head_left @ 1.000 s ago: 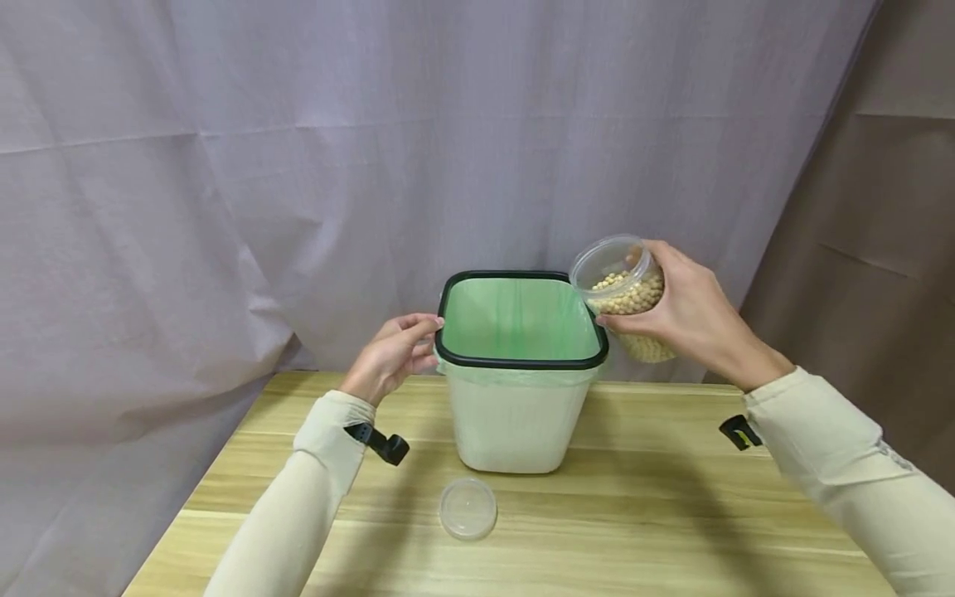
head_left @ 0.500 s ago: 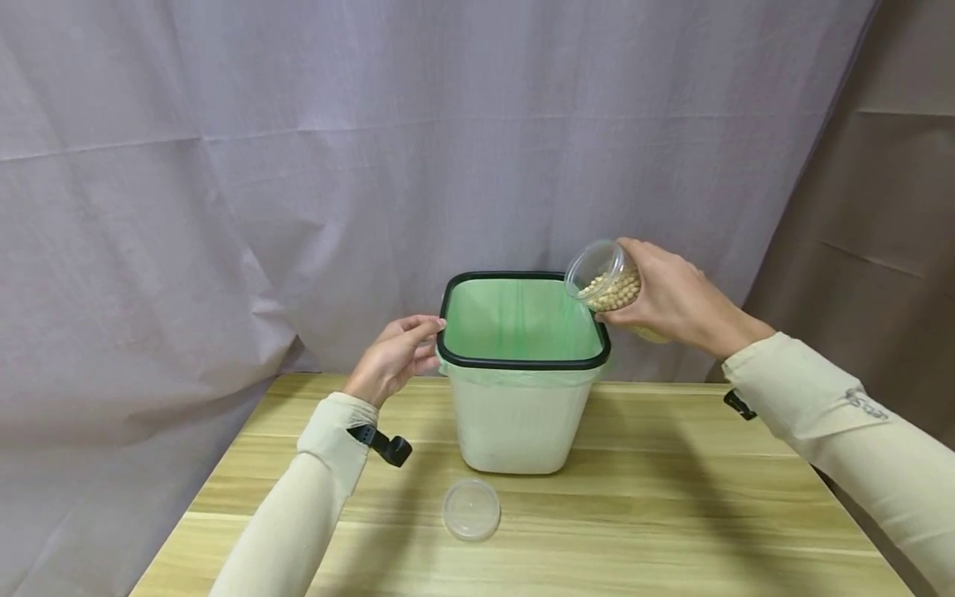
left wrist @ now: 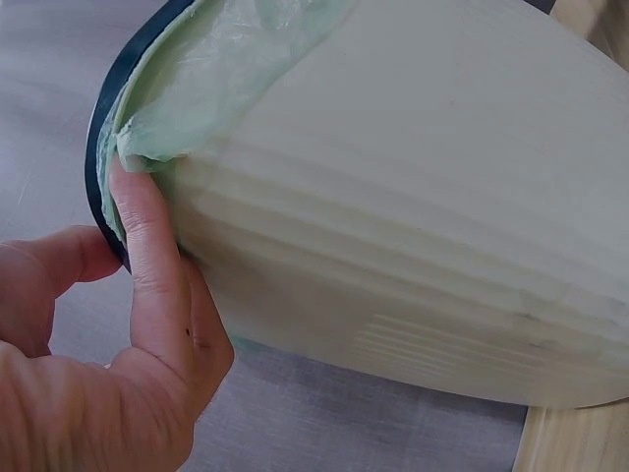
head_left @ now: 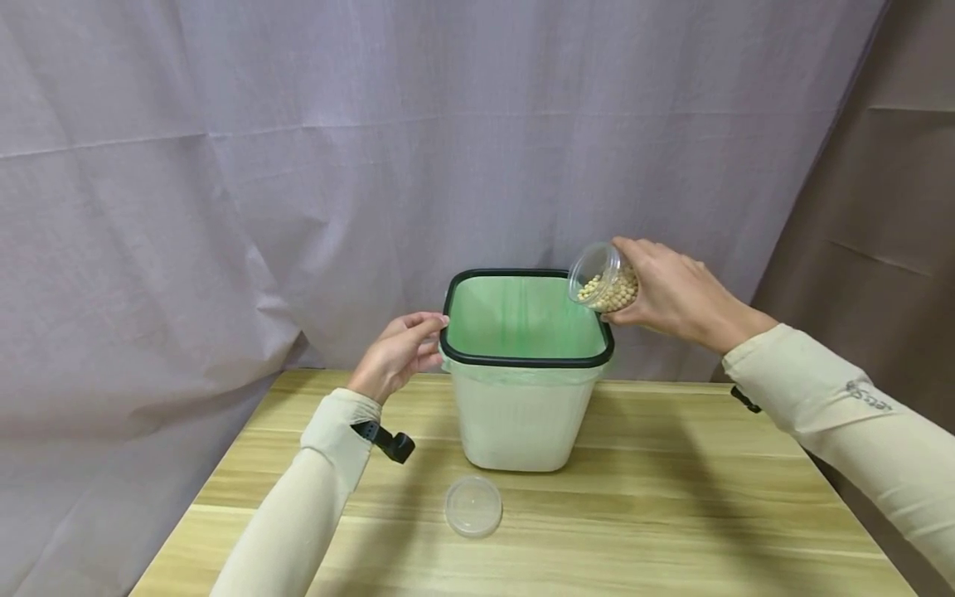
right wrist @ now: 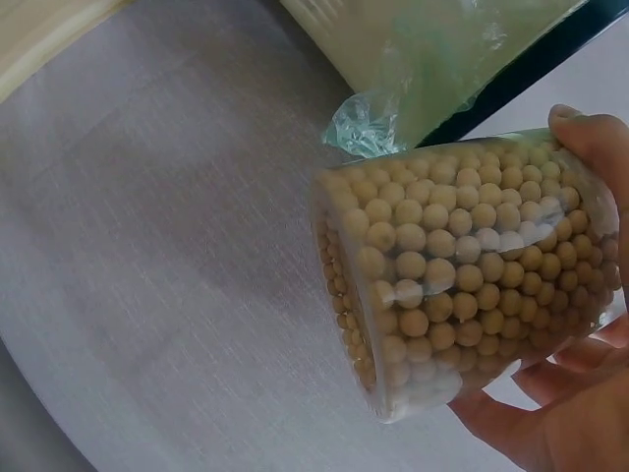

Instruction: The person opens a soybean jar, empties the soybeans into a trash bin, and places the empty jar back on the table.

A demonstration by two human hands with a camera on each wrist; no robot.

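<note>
A white bin (head_left: 515, 423) with a black rim and a green bag liner stands at the back of the wooden table (head_left: 671, 514). My left hand (head_left: 406, 348) rests against its left rim. In the left wrist view the thumb (left wrist: 147, 246) lies straight up the bin's wall (left wrist: 413, 226) under the bag's edge. My right hand (head_left: 660, 294) grips a clear jar of soybeans (head_left: 603, 283), tipped on its side with its open mouth over the bin's back right corner. Up close the jar (right wrist: 452, 285) is packed with beans, and the bag's edge (right wrist: 442, 59) lies just beyond it.
A clear round lid (head_left: 473, 506) lies flat on the table in front of the bin. Grey cloth (head_left: 298, 166) hangs behind the table, and brown cloth (head_left: 880, 249) hangs at the right. Bare wood lies on both sides of the bin.
My right hand has tipped the jar further over and brought it in over the bin's back right corner. The left hand has stayed at the rim.
</note>
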